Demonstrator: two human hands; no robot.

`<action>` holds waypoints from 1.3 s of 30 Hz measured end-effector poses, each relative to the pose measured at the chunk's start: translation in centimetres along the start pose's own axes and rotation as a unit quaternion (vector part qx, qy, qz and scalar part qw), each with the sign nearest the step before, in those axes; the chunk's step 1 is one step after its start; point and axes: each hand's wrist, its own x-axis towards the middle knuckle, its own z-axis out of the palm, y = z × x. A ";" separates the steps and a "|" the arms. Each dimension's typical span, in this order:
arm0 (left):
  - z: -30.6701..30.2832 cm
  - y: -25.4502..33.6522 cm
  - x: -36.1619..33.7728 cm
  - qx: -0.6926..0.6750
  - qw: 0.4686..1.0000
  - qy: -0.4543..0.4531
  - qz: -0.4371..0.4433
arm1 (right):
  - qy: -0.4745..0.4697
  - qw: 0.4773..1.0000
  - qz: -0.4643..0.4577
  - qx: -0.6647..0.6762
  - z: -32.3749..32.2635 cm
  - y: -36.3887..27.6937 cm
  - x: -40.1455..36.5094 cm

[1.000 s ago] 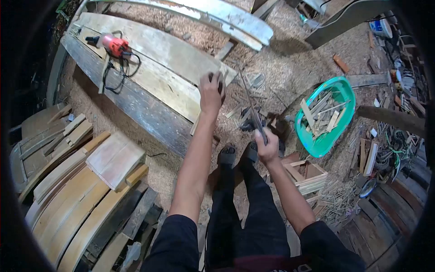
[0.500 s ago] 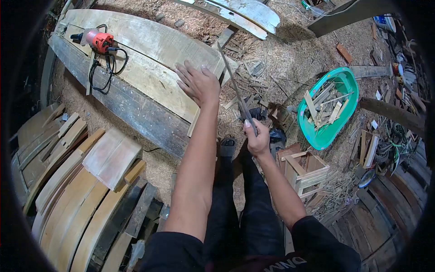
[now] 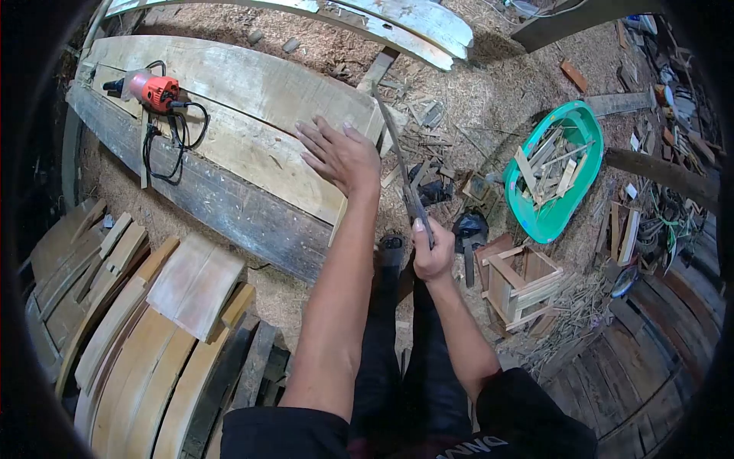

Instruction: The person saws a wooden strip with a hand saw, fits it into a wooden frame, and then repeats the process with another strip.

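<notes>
My left hand [image 3: 342, 159] lies with fingers spread on the pale wooden panel [image 3: 252, 84], near its right end. In my right hand [image 3: 433, 251] is the grip of a long, thin saw [image 3: 402, 157], its blade pointing up and away along the panel's right edge. A narrow wood strip [image 3: 375, 126] crosses that end of the panel. On the panel's left part rests a red power tool [image 3: 157, 90] with a black cord looped beside it.
A green basin [image 3: 547, 229] of wood scraps stands at the right, with a small wooden crate [image 3: 520, 284] below it. Curved boards [image 3: 145, 359] are stacked at the lower left. White-painted boards [image 3: 420, 27] lie at the top; sawdust and offcuts cover the ground.
The view has shifted slightly. My right hand and the saw have moved a little down relative to the panel's end. My left hand stays spread on the panel.
</notes>
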 end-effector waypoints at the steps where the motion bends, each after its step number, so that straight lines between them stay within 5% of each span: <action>1: 0.0 0.1 -0.1 -0.003 1.000 -0.001 0.002 | 0.005 1.000 -0.002 0.005 0.6 0.0 0.6; 13: -0.5 0.2 -0.1 -0.006 1.000 -0.022 -0.006 | -0.027 0.998 -0.004 -0.059 -0.6 -1.6 2.5; 20: -0.8 0.0 -0.3 0.002 0.999 -0.034 -0.001 | -0.029 0.998 -0.019 -0.054 -3.6 0.3 -3.0; 26: -0.7 0.0 -0.4 -0.005 1.000 -0.020 -0.002 | -0.023 0.998 -0.023 -0.050 -0.8 -1.0 1.1; 30: -0.4 0.3 -0.1 -0.002 1.000 -0.004 0.001 | -0.015 1.000 -0.019 -0.008 -3.0 2.5 -4.7; 33: -0.4 0.2 -0.2 -0.016 1.000 -0.001 0.005 | -0.010 0.996 -0.077 -0.054 -0.7 1.1 1.0; 36: -0.5 0.2 -0.2 -0.017 1.000 -0.005 0.007 | -0.020 0.999 -0.038 -0.023 0.5 0.6 3.7; 39: -0.3 0.1 -0.2 -0.018 1.000 -0.002 0.007 | 0.000 1.000 -0.028 0.013 -1.8 1.6 -2.3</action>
